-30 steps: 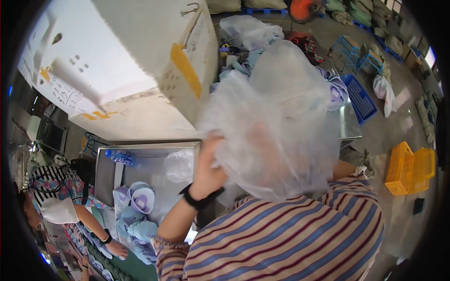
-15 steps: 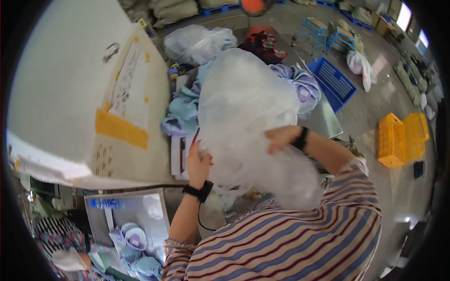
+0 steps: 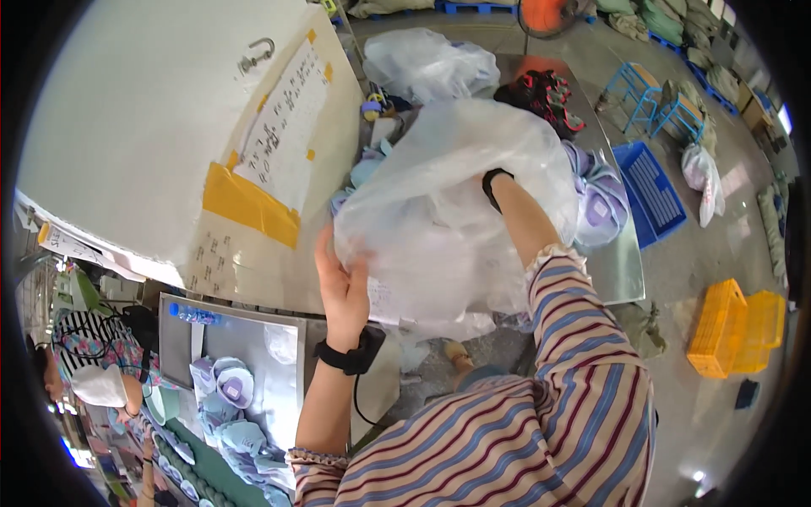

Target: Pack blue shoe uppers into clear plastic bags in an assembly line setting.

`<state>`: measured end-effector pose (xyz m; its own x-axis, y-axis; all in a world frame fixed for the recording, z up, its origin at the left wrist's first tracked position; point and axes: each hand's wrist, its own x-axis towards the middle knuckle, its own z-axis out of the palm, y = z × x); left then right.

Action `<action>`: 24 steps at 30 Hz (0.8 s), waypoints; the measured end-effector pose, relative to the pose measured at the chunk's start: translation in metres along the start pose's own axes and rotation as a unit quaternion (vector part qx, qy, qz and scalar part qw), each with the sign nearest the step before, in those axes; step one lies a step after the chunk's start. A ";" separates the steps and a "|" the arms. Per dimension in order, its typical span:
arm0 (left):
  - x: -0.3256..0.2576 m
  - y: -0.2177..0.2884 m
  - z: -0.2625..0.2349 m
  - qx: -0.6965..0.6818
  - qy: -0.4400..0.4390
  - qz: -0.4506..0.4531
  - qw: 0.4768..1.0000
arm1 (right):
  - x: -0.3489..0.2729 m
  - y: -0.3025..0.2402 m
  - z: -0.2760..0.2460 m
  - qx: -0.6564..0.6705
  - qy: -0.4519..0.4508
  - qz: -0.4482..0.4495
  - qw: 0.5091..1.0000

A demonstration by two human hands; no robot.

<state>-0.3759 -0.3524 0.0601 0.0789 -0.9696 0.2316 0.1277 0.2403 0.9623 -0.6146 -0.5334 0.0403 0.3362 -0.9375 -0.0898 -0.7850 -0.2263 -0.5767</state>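
Note:
A large translucent plastic bag [image 3: 414, 228] lies spread over the metal table before me. My right hand [image 3: 481, 188] reaches into it up to the black wristband, and its fingers are hidden by the cloudy film. At the bag's left edge, my left hand [image 3: 343, 296] has its fingers apart, the fingertips against or just by the film. Lilac fabric pieces [image 3: 601, 207] with a pale label lie right of the bag, and light-blue ones [image 3: 366, 173] show at its left. Behind it rests another clear bag [image 3: 431, 68] with pale contents.
A white cabinet-like box [image 3: 169, 110] with taped paper stands close on the left. Below it, a metal tray [image 3: 274, 380] holds more fabric pieces and a bottle. A blue crate [image 3: 649, 194] and yellow crates [image 3: 718, 325] stand on the right. Co-workers are at lower left.
My right hand has gone from on top of the bag to inside it, farther forward. The bag's loose near end has been drawn away from my body. My left hand's fingers have spread.

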 end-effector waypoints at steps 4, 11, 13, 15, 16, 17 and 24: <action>-0.026 -0.002 -0.006 0.252 -0.157 0.047 0.954 | -0.034 0.026 0.002 -0.050 0.054 0.099 0.992; -0.059 -0.043 -0.047 0.174 -0.149 -0.158 0.961 | -0.285 0.024 -0.014 0.159 -0.119 -0.129 0.972; -0.090 -0.054 -0.045 0.323 -0.129 0.099 0.932 | -0.378 0.063 -0.015 0.181 -0.020 0.044 0.982; -0.128 -0.057 -0.029 0.425 -0.151 0.242 0.859 | -0.475 0.124 0.000 0.225 0.117 0.236 0.938; -0.147 -0.059 -0.022 0.415 -0.188 0.271 0.848 | -0.515 0.158 0.011 0.284 0.177 0.348 0.876; -0.173 -0.081 -0.031 0.377 -0.223 0.202 0.876 | -0.551 0.194 0.022 0.172 0.188 0.405 0.878; -0.188 -0.109 0.077 0.215 -0.590 -0.067 0.775 | -0.659 0.320 0.219 0.024 0.023 0.698 0.715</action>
<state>-0.4812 -0.2001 -0.0774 -0.8990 -0.4121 -0.1486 -0.3039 0.3423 0.8891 -0.9735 0.0696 -0.2628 -0.7761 -0.2487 -0.5795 -0.3198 0.9472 0.0218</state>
